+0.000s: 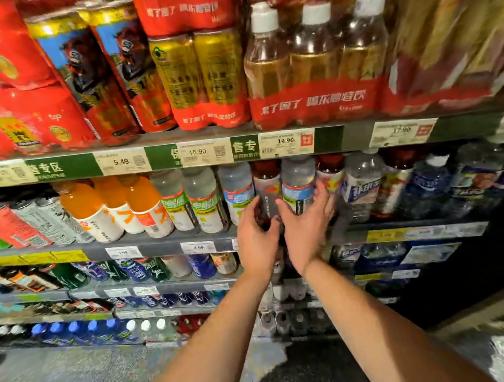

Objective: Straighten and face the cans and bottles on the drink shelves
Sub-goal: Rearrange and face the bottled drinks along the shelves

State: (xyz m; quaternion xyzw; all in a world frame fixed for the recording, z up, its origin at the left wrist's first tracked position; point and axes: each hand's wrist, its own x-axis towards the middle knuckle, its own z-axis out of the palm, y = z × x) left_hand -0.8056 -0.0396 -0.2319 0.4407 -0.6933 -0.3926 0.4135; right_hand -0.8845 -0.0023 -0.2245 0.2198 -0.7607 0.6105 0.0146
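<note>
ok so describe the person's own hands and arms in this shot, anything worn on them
Both arms are bare from where they enter the view to the fingertips: no sleeves, gloves, watch, bracelets or rings show on the left hand or the right hand. No markings are visible. Dark speckled clothing shows below, between the forearms.

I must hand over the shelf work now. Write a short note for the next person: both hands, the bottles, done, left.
Left hand: fingers curled round the dark red-capped bottle on the second shelf.
Right hand: fingers wrapped round the blue-label clear bottle beside it.
Done: orange bottles and green-label bottles to the left stand label-forward.
Left: face these two, then check the lower rows.
</note>
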